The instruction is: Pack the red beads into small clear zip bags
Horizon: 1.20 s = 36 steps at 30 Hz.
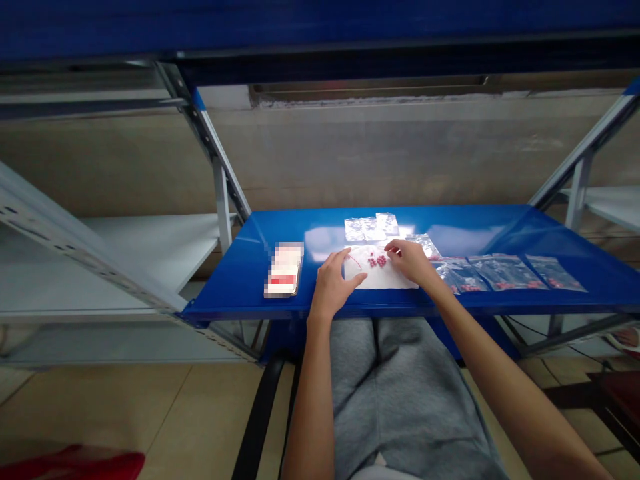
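A white sheet (395,279) lies on the blue shelf top in front of me, with a small cluster of red beads (381,261) near its middle. A thin red cord (355,261) curves across the sheet's left part. At the sheet's left edge is my left hand (333,285), its thumb and fingers spread apart around the cord's side. My right hand (409,261) is over the right part of the sheet, just beside the beads. Its thumb and fingertips are drawn together in a pinch; whatever is between them is too small to make out.
Several clear bags (505,272) with red pieces lie in a row at the right. More clear bags (370,227) lie behind the sheet. A phone (283,270) rests at the left. Metal uprights (225,193) and an upper blue shelf (320,30) frame the space.
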Each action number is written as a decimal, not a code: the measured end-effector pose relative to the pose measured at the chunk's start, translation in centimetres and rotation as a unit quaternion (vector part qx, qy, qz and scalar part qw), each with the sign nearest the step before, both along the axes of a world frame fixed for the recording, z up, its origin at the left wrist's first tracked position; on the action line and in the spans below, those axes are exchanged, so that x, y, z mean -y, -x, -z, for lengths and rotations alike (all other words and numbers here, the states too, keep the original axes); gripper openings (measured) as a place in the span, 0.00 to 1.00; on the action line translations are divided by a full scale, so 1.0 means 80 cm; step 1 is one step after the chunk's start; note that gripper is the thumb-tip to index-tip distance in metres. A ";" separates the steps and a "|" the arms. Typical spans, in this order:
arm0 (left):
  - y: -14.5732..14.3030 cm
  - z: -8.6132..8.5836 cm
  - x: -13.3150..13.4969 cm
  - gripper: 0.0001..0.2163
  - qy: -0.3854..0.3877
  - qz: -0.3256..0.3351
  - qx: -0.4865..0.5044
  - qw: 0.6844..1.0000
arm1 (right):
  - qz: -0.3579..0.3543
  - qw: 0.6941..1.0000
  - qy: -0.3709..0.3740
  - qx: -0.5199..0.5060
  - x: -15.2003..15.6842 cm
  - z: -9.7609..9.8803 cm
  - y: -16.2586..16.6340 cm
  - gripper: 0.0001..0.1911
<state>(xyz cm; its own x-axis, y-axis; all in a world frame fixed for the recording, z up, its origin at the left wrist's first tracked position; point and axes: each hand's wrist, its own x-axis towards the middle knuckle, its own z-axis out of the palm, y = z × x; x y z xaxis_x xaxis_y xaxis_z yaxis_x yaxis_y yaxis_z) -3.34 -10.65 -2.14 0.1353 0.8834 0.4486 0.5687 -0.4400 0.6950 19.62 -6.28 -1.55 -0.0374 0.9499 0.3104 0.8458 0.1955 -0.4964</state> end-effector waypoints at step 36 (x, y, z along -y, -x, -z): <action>0.000 0.001 -0.002 0.28 -0.017 0.057 0.039 0.997 | -0.164 0.986 0.030 0.021 0.037 -0.063 0.088 0.11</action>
<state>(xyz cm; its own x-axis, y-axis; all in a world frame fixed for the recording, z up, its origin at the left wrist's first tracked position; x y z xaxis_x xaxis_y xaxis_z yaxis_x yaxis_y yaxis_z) -3.35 -10.50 -2.21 0.1980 0.8479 0.4918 0.4579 -0.5236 0.7185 12.58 -9.25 3.49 -0.3567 0.9013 0.2458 0.7625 0.4329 -0.4809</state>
